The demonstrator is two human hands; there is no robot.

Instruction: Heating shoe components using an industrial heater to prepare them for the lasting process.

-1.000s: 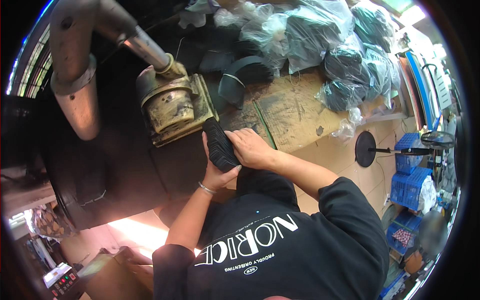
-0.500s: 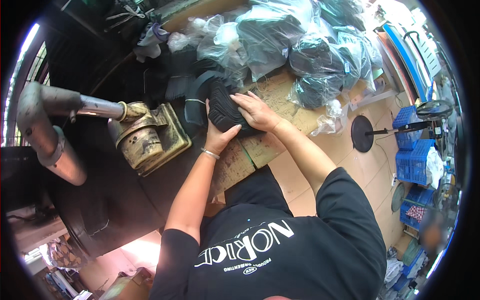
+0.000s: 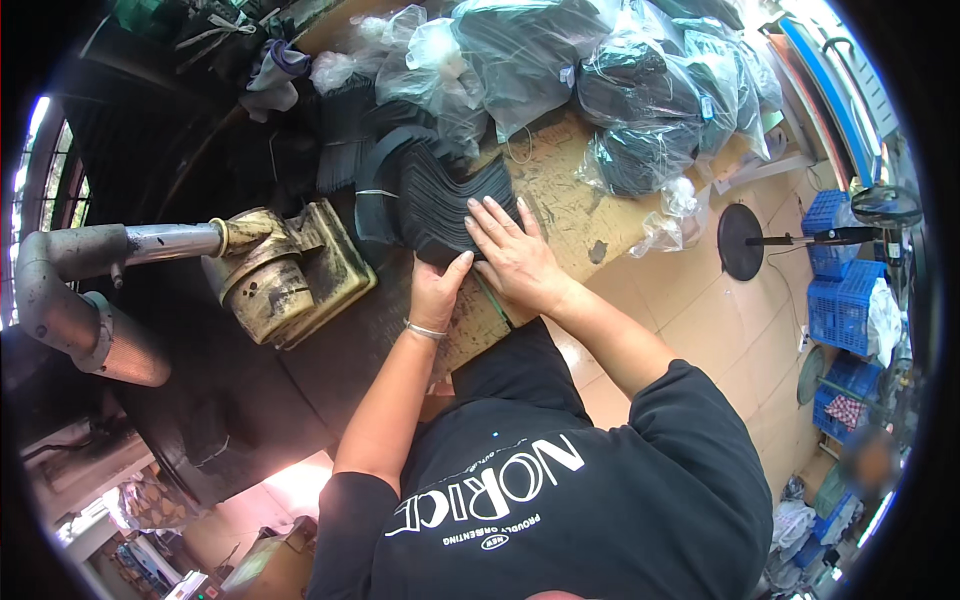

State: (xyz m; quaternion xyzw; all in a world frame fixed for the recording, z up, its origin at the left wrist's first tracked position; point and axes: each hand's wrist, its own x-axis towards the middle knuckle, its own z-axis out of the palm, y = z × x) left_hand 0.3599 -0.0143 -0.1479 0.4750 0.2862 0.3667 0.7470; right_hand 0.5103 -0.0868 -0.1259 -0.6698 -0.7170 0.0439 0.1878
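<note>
Stack of black curved layers [image 3: 455, 205] under two bare hands, near the front edge of a worn brown counter [image 3: 580, 190]. The left hand [image 3: 436, 295] pinches the stack's near end, the thumb on top and most of the fingers hidden at the side and below; its grip is therefore closed on the layers, though how firmly cannot be told. The right hand [image 3: 515, 250] lies flat across the right part of the stack, fingers extended and the grip spread, pressing or resting rather than clasping.

State of the work: the layers are gathered in one pile, but they lie fanned and stepped, with their edges not flush; evening them appears unfinished. No band shows around this stack. Just beside it, to its left, a similar black bundle [image 3: 378, 205] is already bound with a pale band [image 3: 377, 192]. Further dark stacks [image 3: 345, 150] lie beyond, toward the counter's far edge; whether they are bound is too dark to tell. Clear plastic bags [image 3: 640, 95] with dark contents crowd the far right part of the counter, so some goods already appear bagged. To the left stands a soiled yellow machine housing [image 3: 285, 270], untouched by either hand.
</note>
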